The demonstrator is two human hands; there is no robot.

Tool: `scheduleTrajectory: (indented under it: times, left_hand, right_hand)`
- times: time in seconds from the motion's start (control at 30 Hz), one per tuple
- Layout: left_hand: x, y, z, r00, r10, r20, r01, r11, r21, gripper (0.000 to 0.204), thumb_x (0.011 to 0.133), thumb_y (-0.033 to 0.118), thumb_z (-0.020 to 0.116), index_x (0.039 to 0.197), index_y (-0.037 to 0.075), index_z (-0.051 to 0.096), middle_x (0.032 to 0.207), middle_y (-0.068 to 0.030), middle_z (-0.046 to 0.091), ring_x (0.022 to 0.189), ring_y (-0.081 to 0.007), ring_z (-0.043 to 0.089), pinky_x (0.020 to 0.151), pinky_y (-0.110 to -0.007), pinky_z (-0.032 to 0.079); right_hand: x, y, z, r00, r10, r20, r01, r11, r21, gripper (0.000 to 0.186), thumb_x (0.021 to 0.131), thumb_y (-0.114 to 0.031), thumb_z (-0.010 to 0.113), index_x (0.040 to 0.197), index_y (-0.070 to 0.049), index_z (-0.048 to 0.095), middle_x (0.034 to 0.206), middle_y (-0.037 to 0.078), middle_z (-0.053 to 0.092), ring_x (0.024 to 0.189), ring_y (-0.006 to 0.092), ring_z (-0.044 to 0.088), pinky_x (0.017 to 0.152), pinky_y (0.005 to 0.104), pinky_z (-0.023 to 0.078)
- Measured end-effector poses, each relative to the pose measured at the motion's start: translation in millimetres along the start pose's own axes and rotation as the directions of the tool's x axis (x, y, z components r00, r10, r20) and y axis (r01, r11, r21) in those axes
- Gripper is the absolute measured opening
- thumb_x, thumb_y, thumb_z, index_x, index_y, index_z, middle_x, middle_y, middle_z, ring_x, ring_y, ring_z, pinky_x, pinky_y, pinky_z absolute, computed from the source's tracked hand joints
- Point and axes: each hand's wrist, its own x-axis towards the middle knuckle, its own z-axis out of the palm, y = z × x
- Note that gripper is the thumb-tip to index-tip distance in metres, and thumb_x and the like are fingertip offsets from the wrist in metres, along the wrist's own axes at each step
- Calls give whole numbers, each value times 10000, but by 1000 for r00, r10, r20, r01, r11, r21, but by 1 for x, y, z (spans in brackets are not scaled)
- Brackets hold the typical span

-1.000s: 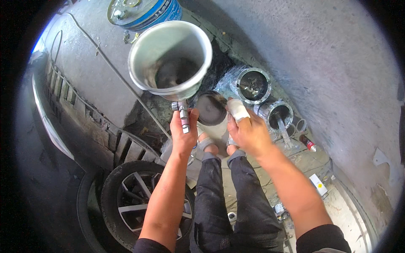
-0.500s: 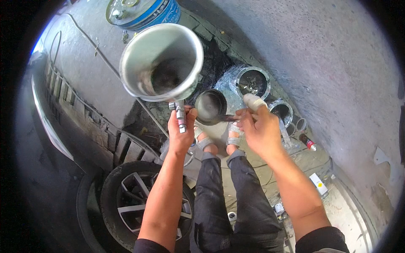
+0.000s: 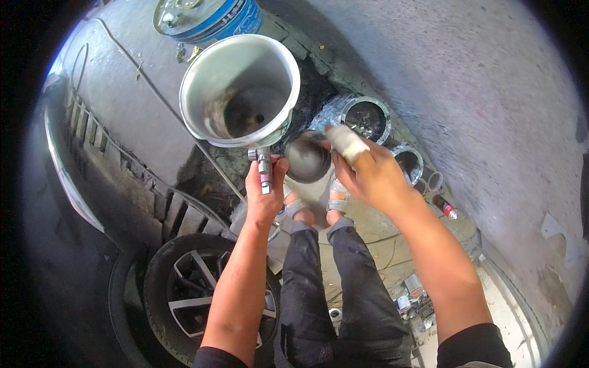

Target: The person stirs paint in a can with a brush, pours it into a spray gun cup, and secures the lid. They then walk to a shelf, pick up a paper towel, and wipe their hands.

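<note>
My left hand (image 3: 264, 193) grips the metal body of a spray gun (image 3: 262, 167), held up in front of me. Its wide, open metal cup (image 3: 239, 92) faces the camera, and the inside looks grey and nearly empty. My right hand (image 3: 371, 175), with a white bandage on one finger (image 3: 345, 141), holds a dark round lid (image 3: 307, 158) just below and right of the cup's rim. The lid is close to the cup but not on it.
My legs and sandalled feet (image 3: 334, 202) stand below. Two open paint cans (image 3: 366, 118) (image 3: 408, 162) and a small red-capped bottle (image 3: 445, 207) sit on the ground to the right. A blue drum (image 3: 205, 15) is at the top. A car's bumper (image 3: 92, 141) and wheel (image 3: 208, 294) are at left.
The cup has tilted so its opening faces me more. My right hand has shifted slightly near the dark lid, which stays beside the cup's lower rim.
</note>
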Motion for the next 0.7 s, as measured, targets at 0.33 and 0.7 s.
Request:
scheduleTrajectory:
  times: [0.33, 0.7]
  left_hand:
    - [-1, -4, 2, 997, -26, -72, 26, 1000, 2, 187, 914, 169, 674, 988, 19, 590, 823, -5, 607, 735, -83, 531, 682, -249, 460]
    - [8, 0, -19, 986, -151, 65, 155, 985, -76, 180, 926, 196, 642, 967, 25, 601, 747, 21, 550, 668, -75, 486, 608, -256, 403]
  right_hand:
    - [-20, -54, 26, 664, 744, 69, -582, 457, 672, 364, 990, -119, 486, 1294, 74, 430, 1001, 167, 671, 747, 166, 677, 630, 276, 566]
    - [-1, -23, 14, 826, 562, -51, -507, 778, 371, 317, 964, -51, 517, 1261, 55, 480, 974, 167, 693, 771, 156, 686, 687, 284, 570]
